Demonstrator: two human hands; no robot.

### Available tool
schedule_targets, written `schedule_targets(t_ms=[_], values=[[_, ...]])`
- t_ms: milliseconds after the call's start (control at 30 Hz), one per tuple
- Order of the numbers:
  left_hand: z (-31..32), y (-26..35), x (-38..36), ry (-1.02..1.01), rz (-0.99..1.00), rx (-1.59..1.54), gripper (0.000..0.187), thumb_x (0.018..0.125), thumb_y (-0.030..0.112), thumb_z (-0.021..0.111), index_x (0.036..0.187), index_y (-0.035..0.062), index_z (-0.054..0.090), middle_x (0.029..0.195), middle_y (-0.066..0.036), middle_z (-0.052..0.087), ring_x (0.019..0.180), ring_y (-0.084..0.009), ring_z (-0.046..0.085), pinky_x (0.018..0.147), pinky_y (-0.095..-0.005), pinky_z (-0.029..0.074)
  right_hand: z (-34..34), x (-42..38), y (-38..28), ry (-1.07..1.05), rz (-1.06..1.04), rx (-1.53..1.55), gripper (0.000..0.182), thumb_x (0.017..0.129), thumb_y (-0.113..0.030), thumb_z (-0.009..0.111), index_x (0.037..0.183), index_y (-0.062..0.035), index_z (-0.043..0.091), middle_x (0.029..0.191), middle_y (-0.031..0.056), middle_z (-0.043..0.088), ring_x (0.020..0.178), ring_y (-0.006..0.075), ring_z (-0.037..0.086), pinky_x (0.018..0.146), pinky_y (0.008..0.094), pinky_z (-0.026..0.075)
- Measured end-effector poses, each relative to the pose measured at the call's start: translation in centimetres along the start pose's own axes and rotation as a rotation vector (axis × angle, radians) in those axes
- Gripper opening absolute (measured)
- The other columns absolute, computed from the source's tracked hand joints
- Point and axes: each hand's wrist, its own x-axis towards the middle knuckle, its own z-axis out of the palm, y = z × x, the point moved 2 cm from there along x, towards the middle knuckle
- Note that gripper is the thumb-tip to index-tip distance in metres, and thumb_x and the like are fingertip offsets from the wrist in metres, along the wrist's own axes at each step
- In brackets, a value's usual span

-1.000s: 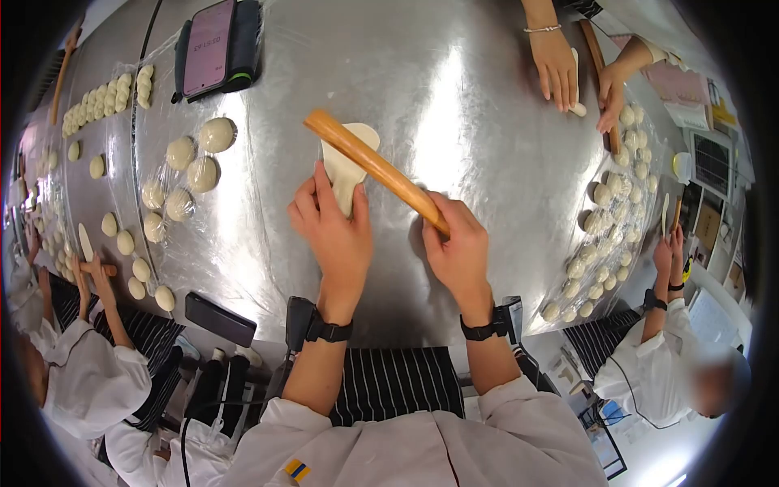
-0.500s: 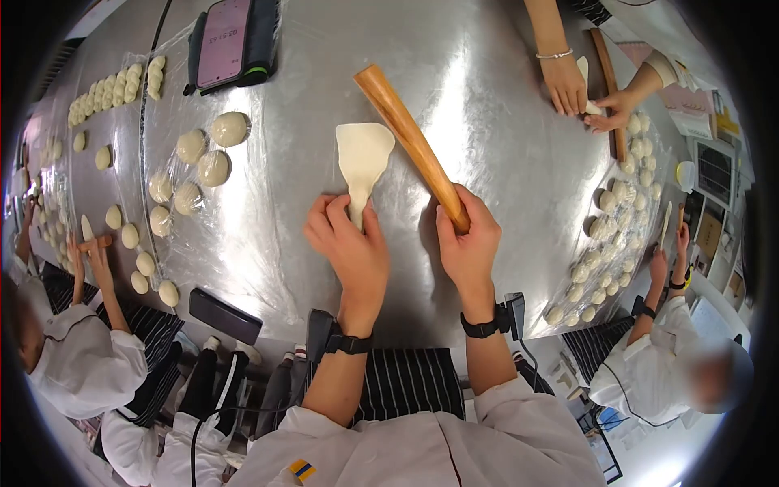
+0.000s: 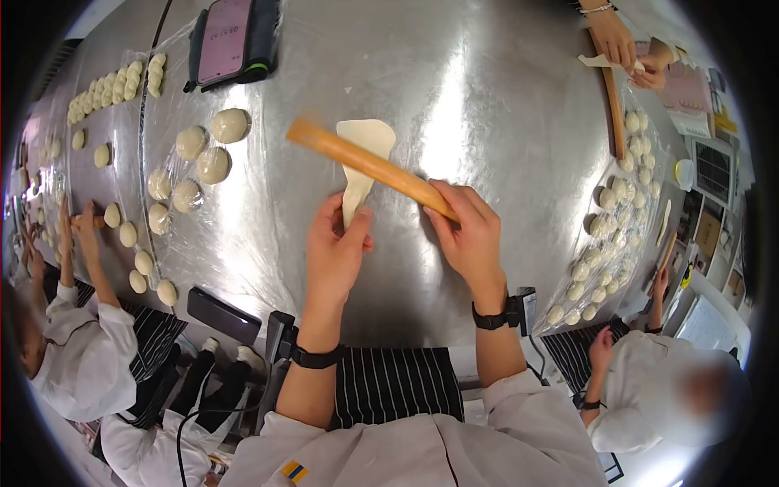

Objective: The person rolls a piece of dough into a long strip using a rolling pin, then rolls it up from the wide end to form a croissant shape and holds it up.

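My left hand (image 3: 337, 247) pinches the narrow near end of a flattened piece of dough (image 3: 367, 136), which widens away from me on the steel table (image 3: 324, 89). My right hand (image 3: 468, 235) grips the near end of a wooden rolling pin (image 3: 373, 166). The pin slants up to the left and crosses over the middle of the dough, hiding part of it. Its far end is blurred by motion.
Dough balls (image 3: 213, 166) lie under plastic film to my left, near a phone on a dark case (image 3: 223, 40). Another phone (image 3: 225, 315) rests at the table edge. Film-covered dough balls (image 3: 604, 227) fill the right side. Co-workers' hands (image 3: 621, 49) handle dough at the upper right.
The rolling pin has swung left, from beside the dough to across it. My left hand has shifted slightly, and the dough's narrow end is tilted. The upper-right co-worker's hands have moved away with their dough.
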Motion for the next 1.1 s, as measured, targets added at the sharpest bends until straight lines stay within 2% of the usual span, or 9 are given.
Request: schedule_targets(t_ms=[167,500,600,800,900,967,1000,1067,1100], values=[[-0.8,0.0,-0.2,0.021,-0.061,-0.001,0.036,0.112,0.024,0.061,0.136,-0.0034,0.065,0.095,-0.004,0.070,0.065,-0.0092,0.062,0.056,-0.0257,0.050,-0.3,1.0,-0.4,-0.052,-0.263,-0.225,0.038,0.087,-0.015,0.084,0.124,-0.0134,0.077,0.100,0.0020,0.075,0.084,0.0217,0.070,0.073,0.0363,0.053],[-1.2,-1.0,0.4,0.039,0.006,0.000,0.035,0.111,0.023,0.062,0.132,-0.0044,0.068,0.098,-0.008,0.072,0.068,-0.0121,0.066,0.060,-0.0272,0.054,-0.2,0.8,-0.4,0.013,-0.251,-0.277,0.038,0.087,-0.015,0.084,0.125,-0.0137,0.077,0.103,0.0018,0.075,0.087,0.0217,0.070,0.077,0.0371,0.053],[-1.5,-0.6,0.0,0.017,-0.051,-0.093,0.037,0.110,0.023,0.064,0.132,-0.0063,0.067,0.100,-0.009,0.073,0.071,-0.0149,0.069,0.063,-0.0281,0.057,-0.4,1.6,-0.8,0.039,-0.195,-0.274,0.039,0.088,-0.015,0.083,0.126,-0.0152,0.078,0.104,0.0010,0.075,0.087,0.0223,0.070,0.078,0.0373,0.052],[-1.9,-0.7,-0.3,-0.082,-0.131,-0.062,0.040,0.110,0.024,0.064,0.132,-0.0085,0.066,0.100,-0.012,0.073,0.074,-0.0169,0.071,0.068,-0.0289,0.059,0.2,3.0,-1.1,-0.056,-0.304,-0.343,0.039,0.089,-0.015,0.082,0.127,-0.0188,0.078,0.100,-0.0007,0.073,0.091,0.0205,0.068,0.082,0.0356,0.051],[-1.8,-1.2,0.0,-0.111,-0.127,-0.037,0.041,0.110,0.025,0.064,0.132,-0.0091,0.066,0.101,-0.013,0.073,0.073,-0.0170,0.071,0.069,-0.0291,0.059,0.8,2.5,-0.6,-0.143,-0.276,-0.346,0.038,0.090,-0.015,0.081,0.128,-0.0194,0.078,0.106,-0.0012,0.072,0.096,0.0187,0.067,0.087,0.0362,0.049],[-1.9,-1.2,0.0,-0.121,-0.123,-0.032,0.041,0.109,0.025,0.065,0.132,-0.0091,0.066,0.103,-0.013,0.073,0.076,-0.0170,0.071,0.072,-0.0294,0.060,1.0,2.3,-0.8,-0.150,-0.206,-0.335,0.039,0.092,-0.020,0.081,0.131,-0.0184,0.077,0.124,0.0022,0.070,0.113,0.0222,0.065,0.099,0.0412,0.047],[-1.9,-1.2,-0.1,-0.121,-0.123,-0.034,0.041,0.109,0.025,0.065,0.132,-0.0091,0.066,0.103,-0.013,0.073,0.076,-0.0170,0.071,0.072,-0.0294,0.060,1.1,2.3,-1.0,-0.150,-0.208,-0.336,0.039,0.092,-0.020,0.081,0.131,-0.0184,0.077,0.124,0.0022,0.070,0.113,0.0222,0.065,0.099,0.0412,0.047],[-1.8,-1.2,-0.3,-0.125,-0.115,-0.067,0.039,0.109,0.022,0.066,0.132,-0.0089,0.066,0.108,-0.013,0.074,0.083,-0.0179,0.073,0.077,-0.0302,0.062,1.4,2.7,-1.8,-0.061,-0.244,-0.403,0.046,0.100,-0.027,0.073,0.144,-0.0141,0.068,0.151,0.0130,0.056,0.141,0.0353,0.052,0.118,0.0554,0.038],[-1.8,-1.4,-0.4,-0.125,-0.114,-0.070,0.039,0.109,0.022,0.066,0.132,-0.0089,0.066,0.108,-0.013,0.074,0.083,-0.0179,0.073,0.077,-0.0302,0.062,2.0,2.8,-2.2,-0.062,-0.246,-0.405,0.046,0.100,-0.027,0.073,0.144,-0.0141,0.068,0.151,0.0130,0.056,0.141,0.0353,0.052,0.118,0.0554,0.038]])
